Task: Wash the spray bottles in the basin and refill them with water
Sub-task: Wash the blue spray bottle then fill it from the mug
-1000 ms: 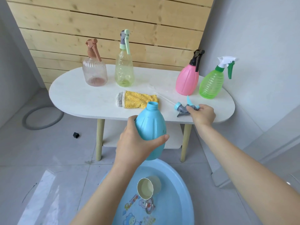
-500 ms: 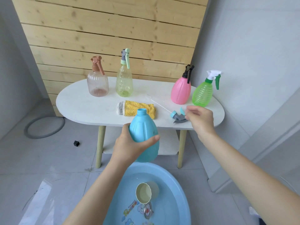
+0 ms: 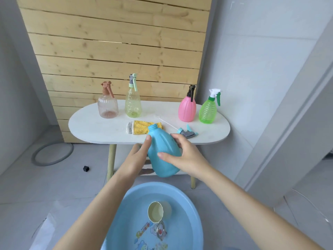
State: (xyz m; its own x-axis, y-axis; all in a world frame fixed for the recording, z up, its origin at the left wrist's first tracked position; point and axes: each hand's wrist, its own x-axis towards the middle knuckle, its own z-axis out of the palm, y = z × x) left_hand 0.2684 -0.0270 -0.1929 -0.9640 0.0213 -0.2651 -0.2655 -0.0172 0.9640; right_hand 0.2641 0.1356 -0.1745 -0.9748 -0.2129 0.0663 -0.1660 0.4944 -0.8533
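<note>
head view: the right grip [image 3: 187,156] has left the spray head [image 3: 187,132] lying on the bench [image 3: 93,127] and come across to the blue bottle [image 3: 162,168]. both grips now curl round it, the left grip [image 3: 137,159] with its thumb up by the shoulder, the right across the front. the bottle hangs tilted between the bench edge and the basin [image 3: 189,210], neck open. judgement: uncapping is done, washing comes next. opaque smooth plastic, contents not visible.
</note>
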